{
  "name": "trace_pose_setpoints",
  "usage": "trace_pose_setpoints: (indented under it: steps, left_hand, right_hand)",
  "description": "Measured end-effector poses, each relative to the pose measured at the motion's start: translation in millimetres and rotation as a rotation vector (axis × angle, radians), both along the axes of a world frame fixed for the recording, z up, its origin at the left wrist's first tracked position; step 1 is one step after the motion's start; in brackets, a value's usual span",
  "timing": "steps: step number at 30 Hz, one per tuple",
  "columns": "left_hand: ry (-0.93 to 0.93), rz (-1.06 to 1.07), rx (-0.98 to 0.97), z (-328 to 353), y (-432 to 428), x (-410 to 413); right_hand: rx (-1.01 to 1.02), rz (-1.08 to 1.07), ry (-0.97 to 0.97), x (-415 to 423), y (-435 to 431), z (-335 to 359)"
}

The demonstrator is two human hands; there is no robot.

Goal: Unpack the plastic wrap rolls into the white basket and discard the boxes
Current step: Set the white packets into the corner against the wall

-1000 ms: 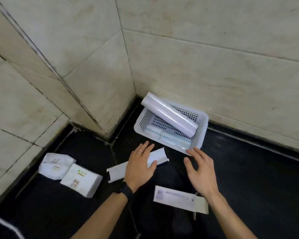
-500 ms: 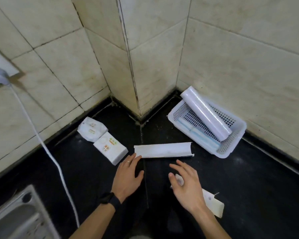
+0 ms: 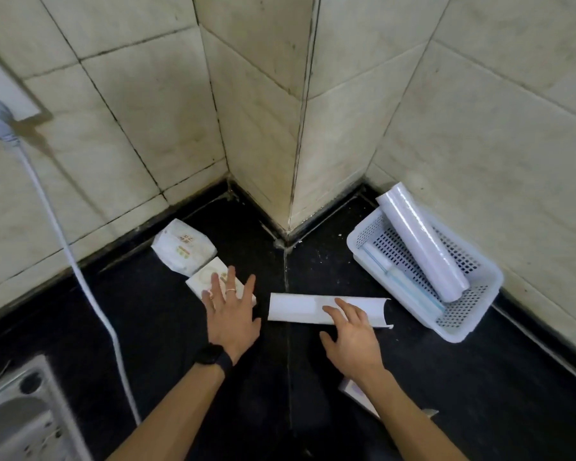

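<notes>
— Was there room on the counter (image 3: 167, 327)?
— Bare black stretches lay front left and right. The tissue packs (image 3: 183, 249), long box (image 3: 313, 309), basket (image 3: 463, 331) and cord (image 3: 90, 294) crowded the rest.

You had a dark, matt stone-like counter (image 3: 153, 331) under your hands, speckled with pale crumbs toward 12 o'clock. The wall tiles (image 3: 356, 104) looked glazed but dull, stained along grimy grout lines. At 2 o'clock the white basket (image 3: 459, 331) was smooth moulded plastic with perforated walls, and the roll (image 3: 423, 247) lying across it had a glossy, shiny film skin. The long white box (image 3: 300, 307) was matt cardboard with a torn end. At 11 o'clock the tissue packs (image 3: 180, 247) wore soft, crinkled plastic wrapping. The cable (image 3: 80, 277) was smooth white plastic. At 8 o'clock the sink (image 3: 17, 424) looked like brushed metal.
</notes>
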State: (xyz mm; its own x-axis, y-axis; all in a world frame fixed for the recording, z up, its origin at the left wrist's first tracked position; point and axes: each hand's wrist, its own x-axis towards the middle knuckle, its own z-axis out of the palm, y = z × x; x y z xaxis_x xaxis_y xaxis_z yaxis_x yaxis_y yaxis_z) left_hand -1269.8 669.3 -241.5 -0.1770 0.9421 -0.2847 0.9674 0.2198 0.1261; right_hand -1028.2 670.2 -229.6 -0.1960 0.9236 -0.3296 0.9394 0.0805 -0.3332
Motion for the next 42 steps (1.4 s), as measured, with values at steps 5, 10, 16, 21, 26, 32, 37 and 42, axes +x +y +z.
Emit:
trace_pose_setpoints:
  steps: [5,10,16,21,26,32,37,42]
  left_hand:
    - [-0.015,0.038,-0.153,-14,16,-42]
    - [-0.033,0.014,-0.108,-15,21,-61]
    - [-0.048,-0.011,-0.119,-14,31,-64]
    - [-0.073,-0.124,0.014,5,49,-62]
    - [-0.12,-0.084,0.116,28,123,-67]
    - [-0.079,-0.008,-0.004,8,193,-83]
    - [-0.134,-0.096,0.001,-28,214,-90]
    - [-0.112,-0.095,0.064,-37,204,-86]
  right_hand:
    - [-0.037,0.085,-0.128,-22,24,-15]
    - [-0.076,0.133,-0.194,-30,36,-30]
    - [0.006,0.115,-0.205,-30,42,-48]
    - [0.061,0.106,-0.2,-31,48,-53]
    - [0.066,0.085,-0.164,-40,56,-53]
    - [0.062,0.078,-0.171,-45,61,-55]
    - [0.058,0.079,-0.168,-41,57,-61]
    - [0.042,0.08,-0.125,-36,54,-63]
